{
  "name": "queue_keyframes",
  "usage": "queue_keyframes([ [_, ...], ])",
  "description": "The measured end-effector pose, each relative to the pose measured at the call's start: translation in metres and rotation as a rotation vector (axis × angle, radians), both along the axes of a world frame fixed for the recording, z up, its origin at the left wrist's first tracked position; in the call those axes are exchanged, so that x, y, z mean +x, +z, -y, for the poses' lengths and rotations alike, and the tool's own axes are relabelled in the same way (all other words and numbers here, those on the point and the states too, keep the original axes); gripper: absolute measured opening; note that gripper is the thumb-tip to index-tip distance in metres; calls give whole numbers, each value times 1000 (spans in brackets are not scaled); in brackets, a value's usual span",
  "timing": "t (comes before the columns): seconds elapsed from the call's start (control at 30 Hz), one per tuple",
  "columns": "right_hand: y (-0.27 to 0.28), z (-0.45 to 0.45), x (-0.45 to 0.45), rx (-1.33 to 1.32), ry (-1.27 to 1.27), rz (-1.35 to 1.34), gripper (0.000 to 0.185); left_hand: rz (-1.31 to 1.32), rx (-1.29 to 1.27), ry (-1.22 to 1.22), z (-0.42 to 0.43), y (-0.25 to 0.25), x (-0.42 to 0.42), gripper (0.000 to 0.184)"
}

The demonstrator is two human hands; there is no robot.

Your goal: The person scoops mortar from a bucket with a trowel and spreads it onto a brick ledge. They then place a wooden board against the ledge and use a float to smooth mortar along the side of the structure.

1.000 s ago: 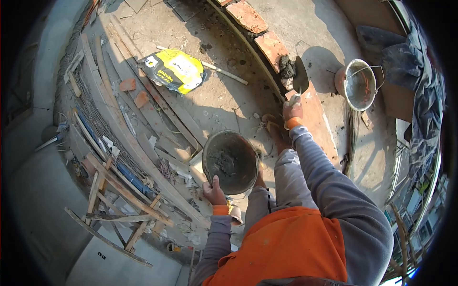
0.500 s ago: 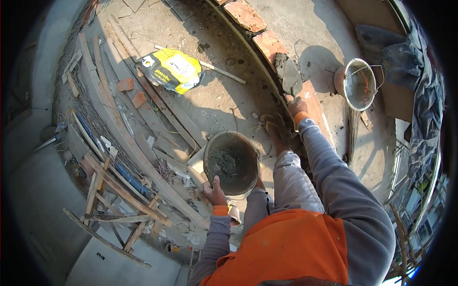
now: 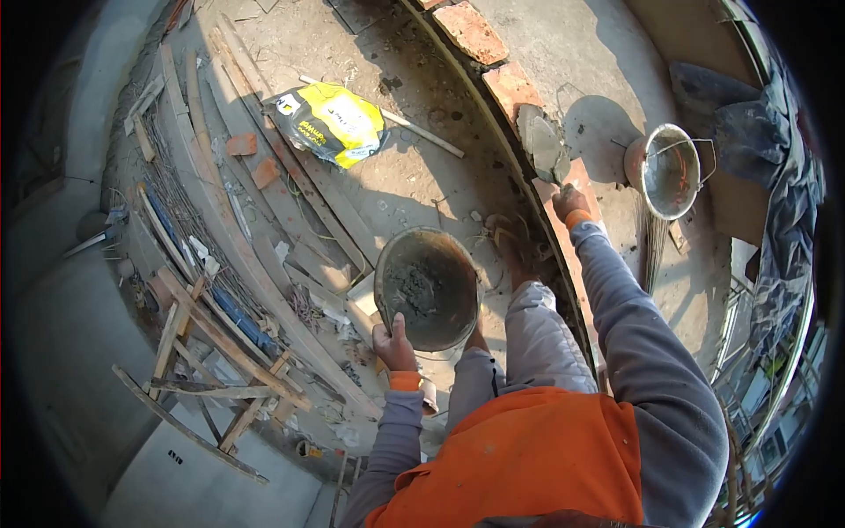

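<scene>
"Bricks point(image 3: 513, 88) first: how far does the row get?"

"It curves down from the top edge of the frame to just right of upper centre. Two stand out clearly end to end, with a dark joint between them, so I'd count that stretch as laid."

"And past the lower one?"

"Unfinished, I'd judge. A trowel point(image 3: 541, 139) lies with its blade flat just beyond that brick's lower end. It probably covers some mortar, but I can't tell how much. The right hand point(image 3: 572, 202), right of centre, is wrapped around the handle."

"Is there mortar to spare?"

"Yes, wet grey mortar point(image 3: 415, 290) at the bottom of a dark bucket point(image 3: 459, 295), near the centre of the frame. The left hand point(image 3: 395, 345) grips its rim, thumb over the edge, fingers mostly hidden."

"What's left, then?"

"That end of the row looks incomplete. Below it, a reddish strip point(image 3: 572, 242) runs on past the right hand; I can't tell whether it's brick or board. Two loose brick pieces point(image 3: 265, 172) lie at upper left, well apart from the row."
</scene>
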State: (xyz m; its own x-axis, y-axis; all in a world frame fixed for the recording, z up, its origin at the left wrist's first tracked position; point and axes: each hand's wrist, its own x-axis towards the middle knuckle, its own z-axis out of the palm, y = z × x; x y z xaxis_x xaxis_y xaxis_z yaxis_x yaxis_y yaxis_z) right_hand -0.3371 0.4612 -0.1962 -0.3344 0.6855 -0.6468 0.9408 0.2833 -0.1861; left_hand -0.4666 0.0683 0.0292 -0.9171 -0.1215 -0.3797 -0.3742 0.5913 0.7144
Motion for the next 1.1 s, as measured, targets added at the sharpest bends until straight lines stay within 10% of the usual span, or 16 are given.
queue_keyframes([
  [0.17,68,19,71,-55,-2,107,37,-7,67,68,-21,17,-10,34],
  [0.23,7,25,146,58,271,-23,36,-23,100,98,-23,10,-11,34],
  [0.33,168,30,85,-3,245,-310,36,-66,129,81,-40,27,-22,34],
  [0.47,225,10,46,-219,345,-240,40,-122,158,-75,-67,52,-37,34],
  [0.57,163,-16,45,3,235,-193,45,-165,177,-61,-83,67,-48,34],
  [0.7,115,-63,20,-463,-551,-349,26,-164,249,31,-84,80,-48,34],
  [0.73,83,-86,23,-377,-7,-343,27,-163,246,8,-79,77,-48,34],
  [0.8,91,-98,-6,-623,-413,-254,33,-170,318,42,-70,71,-47,32],
  [1.1,163,-70,51,-861,-342,-208,31,-124,182,-22,-53,74,-40,28],
])
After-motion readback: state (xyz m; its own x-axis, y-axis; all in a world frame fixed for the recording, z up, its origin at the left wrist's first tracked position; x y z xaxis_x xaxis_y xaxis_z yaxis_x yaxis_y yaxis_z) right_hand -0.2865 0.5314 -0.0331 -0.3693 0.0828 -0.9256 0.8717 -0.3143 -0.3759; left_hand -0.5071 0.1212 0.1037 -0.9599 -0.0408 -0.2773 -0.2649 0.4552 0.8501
